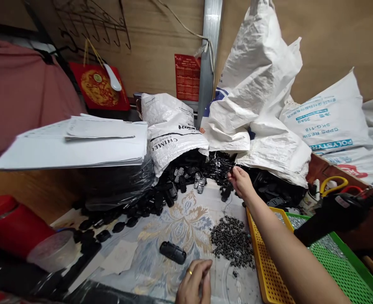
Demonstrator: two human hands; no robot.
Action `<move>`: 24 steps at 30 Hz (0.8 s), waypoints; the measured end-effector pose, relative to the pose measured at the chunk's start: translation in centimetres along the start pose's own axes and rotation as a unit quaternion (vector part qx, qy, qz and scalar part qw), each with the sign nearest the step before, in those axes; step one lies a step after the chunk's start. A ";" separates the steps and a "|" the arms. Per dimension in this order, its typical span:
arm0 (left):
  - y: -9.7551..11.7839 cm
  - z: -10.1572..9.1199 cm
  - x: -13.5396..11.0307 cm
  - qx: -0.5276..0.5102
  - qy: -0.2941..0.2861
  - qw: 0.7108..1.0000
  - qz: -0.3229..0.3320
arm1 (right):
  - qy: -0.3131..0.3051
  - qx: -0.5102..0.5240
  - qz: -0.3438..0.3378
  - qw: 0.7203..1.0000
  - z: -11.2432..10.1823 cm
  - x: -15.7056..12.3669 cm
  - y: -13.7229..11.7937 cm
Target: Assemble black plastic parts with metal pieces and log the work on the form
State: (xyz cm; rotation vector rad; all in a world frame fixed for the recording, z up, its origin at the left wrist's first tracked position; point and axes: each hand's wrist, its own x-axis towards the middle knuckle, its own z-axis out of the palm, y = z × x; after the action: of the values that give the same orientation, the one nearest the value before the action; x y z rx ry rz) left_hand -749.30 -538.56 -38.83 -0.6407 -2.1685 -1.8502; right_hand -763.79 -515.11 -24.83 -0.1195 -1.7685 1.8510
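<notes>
Patterned cloth covers the surface (180, 219). Nearest, the left hand (194, 283) curls loosely, fingertips pinched on something too small to tell, beside one black clip (173, 252) and a heap of small dark pieces (232, 247). Farther off, the right hand (241, 181) pinches a black part at the black clips pile (186, 177) spilling from white sacks (252, 105). Picking singly with a fingertip grip seems best to avoid dragging neighbours.
</notes>
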 end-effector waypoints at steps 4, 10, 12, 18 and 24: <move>2.1 -0.9 1.0 -0.116 0.002 0.986 -0.121 | -0.121 0.021 0.040 0.992 1.8 -9.9 -2.3; 5.2 -1.1 -0.1 -0.306 -0.012 0.944 -0.118 | -0.129 0.076 0.177 0.973 2.3 -25.0 -1.0; 5.9 -1.2 -1.0 -0.272 -0.015 0.954 -0.124 | -0.080 0.106 0.229 0.964 3.0 -27.3 -0.1; 6.5 -1.5 -2.7 -0.259 0.017 0.945 -0.200 | -0.069 0.134 0.246 0.957 4.4 -29.2 0.8; 6.7 -1.5 -3.0 -0.439 0.012 0.836 -0.328 | -0.139 -0.079 0.052 0.986 2.0 -29.7 0.7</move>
State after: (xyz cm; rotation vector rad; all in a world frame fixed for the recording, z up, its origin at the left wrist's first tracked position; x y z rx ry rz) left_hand -743.69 -539.80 -33.97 0.0703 -1.4885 -3.2193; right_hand -740.21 -530.36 -34.63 -0.0136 -2.1378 1.8717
